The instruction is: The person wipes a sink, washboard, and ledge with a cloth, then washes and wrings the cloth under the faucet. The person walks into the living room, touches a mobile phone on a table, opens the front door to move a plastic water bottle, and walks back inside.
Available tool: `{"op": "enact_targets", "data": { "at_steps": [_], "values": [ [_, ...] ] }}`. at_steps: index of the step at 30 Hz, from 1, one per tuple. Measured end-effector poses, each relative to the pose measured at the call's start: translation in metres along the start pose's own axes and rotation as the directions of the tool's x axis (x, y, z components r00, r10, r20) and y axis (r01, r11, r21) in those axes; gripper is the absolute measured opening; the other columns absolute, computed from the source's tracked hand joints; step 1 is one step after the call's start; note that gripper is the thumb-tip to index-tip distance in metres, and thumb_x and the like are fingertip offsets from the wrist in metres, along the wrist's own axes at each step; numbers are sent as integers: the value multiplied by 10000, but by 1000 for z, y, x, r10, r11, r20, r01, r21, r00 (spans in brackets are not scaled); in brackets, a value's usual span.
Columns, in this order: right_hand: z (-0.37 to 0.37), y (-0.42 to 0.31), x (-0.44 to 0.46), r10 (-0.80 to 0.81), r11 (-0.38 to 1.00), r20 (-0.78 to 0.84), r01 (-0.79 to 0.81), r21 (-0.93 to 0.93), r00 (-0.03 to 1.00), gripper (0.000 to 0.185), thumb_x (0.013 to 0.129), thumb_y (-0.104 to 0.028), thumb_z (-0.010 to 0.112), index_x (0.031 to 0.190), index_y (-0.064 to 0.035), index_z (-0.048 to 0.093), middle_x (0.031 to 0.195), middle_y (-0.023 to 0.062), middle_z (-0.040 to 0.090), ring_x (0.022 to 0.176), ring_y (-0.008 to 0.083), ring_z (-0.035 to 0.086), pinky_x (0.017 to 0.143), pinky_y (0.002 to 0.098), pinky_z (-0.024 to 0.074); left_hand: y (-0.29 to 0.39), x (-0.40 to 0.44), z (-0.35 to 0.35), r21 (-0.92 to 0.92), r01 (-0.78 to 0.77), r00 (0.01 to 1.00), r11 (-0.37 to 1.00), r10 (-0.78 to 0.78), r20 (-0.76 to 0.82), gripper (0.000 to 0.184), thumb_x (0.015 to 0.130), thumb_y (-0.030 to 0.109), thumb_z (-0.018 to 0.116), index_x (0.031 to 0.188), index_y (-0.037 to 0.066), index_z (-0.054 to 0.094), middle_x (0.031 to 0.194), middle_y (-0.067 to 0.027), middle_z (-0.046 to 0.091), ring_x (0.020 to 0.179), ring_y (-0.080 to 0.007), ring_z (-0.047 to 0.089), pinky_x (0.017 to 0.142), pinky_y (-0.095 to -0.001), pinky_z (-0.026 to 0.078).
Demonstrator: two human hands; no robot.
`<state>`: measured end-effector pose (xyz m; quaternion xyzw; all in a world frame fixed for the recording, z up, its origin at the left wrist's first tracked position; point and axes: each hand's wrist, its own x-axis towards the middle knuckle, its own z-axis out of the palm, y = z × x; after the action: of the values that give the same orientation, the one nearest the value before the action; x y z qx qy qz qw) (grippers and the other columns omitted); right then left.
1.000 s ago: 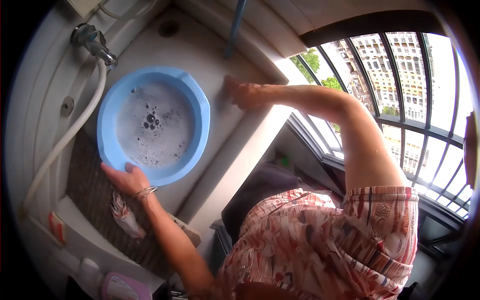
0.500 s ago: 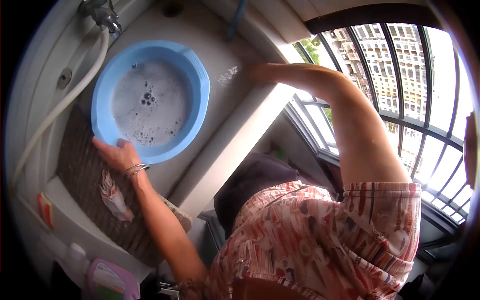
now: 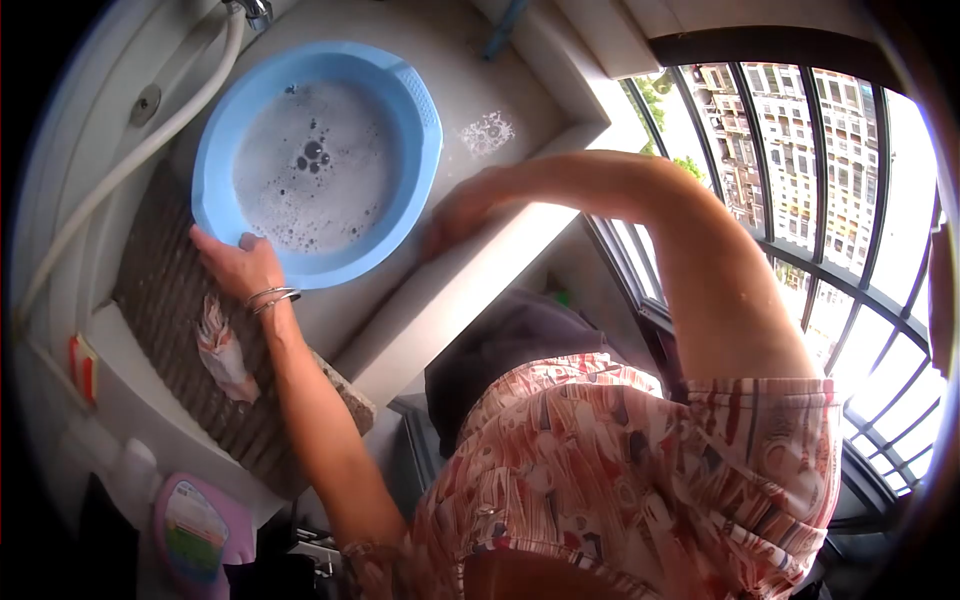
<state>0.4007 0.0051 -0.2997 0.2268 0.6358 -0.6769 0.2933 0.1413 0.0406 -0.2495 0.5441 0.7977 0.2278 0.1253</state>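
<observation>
Head view: half-curled left hand (image 3: 243, 268) holds round blue plastic basin (image 3: 424, 142), presumably heavy, slippery, best rim-gripped (blurred right hand (image 3: 460, 213): state indeterminable).

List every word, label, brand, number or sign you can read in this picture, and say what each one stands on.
There is no readable text in view.
Label on the pinkish-purple container: too small and blurred to read.
Red-and-white object: no lettering can be made out.
Blue basin: no readable wording.
</observation>
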Motion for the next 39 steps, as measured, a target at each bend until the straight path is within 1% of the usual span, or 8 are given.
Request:
{"op": "enact_targets", "data": {
  "at_steps": [11,15,23,25,27,30,33,39],
  "values": [
    [-41,45,-154,467,882,-491,-427,199,735,173,832,-130,483,898,-38,614,685,95,597,617,165,614,546,326,529,-8,-3,7,-110,-11,999,994,5,-54,628,667,8,502,1263,-13,303,1200,-265,409,1104,-393,421,932,-410,347],
    [-32,-47,-138,23,961,-901,238,140,434,215,879,-178,446,927,-41,604,712,75,599,625,131,610,522,223,505,18,-35,17,-289,79,992,954,-103,-69,667,668,-30,481,1287,-72,236,1259,-277,366,1184,-356,376,1007,-354,282],
    [-104,-21,-8,-162,916,-984,-362,-176,68,526,688,-238,624,1183,-169,461,1169,223,442,1101,423,425,848,478,425,68,-99,26,-594,259,964,762,-168,205,813,679,-46,516,1298,-130,-4,1335,-314,159,1281,-372,158,1072,-360,108],
    [-76,-52,5,35,864,-969,-495,-94,244,557,690,-184,601,1213,-209,411,1248,225,350,1196,486,256,890,537,373,69,-115,38,-607,329,941,723,-201,271,787,717,-6,530,1308,-101,20,1278,-302,281,1182,-358,345,1005,-368,272],
    [-81,-25,45,64,378,-805,-761,-527,590,501,692,-164,582,1178,-191,464,1233,192,385,1200,481,258,876,546,374,74,-123,18,-683,491,861,541,-180,476,716,754,38,542,1304,-71,96,1151,-260,422,989,-309,507,844,-345,418],
    [-98,13,8,-351,725,-682,-275,-632,642,409,697,-144,552,1105,-132,539,1242,168,403,1210,462,253,845,547,380,55,-121,12,-662,651,737,372,-100,669,543,809,72,536,1256,-16,241,993,-193,535,773,-240,608,654,-314,514],
    [-80,-18,9,-59,592,-940,-746,-305,337,300,741,-153,514,1034,-143,580,1242,122,422,1143,372,389,834,482,421,47,-108,18,-623,711,686,327,-130,716,306,841,140,555,1088,19,421,904,-131,549,750,-226,606,622,-329,514],
    [-38,-42,-35,-92,632,-634,-447,-633,768,203,778,-164,485,939,-149,607,950,79,594,770,268,608,759,417,467,35,-90,46,-659,752,659,-7,11,752,227,863,211,530,1008,47,469,916,-95,570,821,-236,590,721,-418,499]
  ]
}}
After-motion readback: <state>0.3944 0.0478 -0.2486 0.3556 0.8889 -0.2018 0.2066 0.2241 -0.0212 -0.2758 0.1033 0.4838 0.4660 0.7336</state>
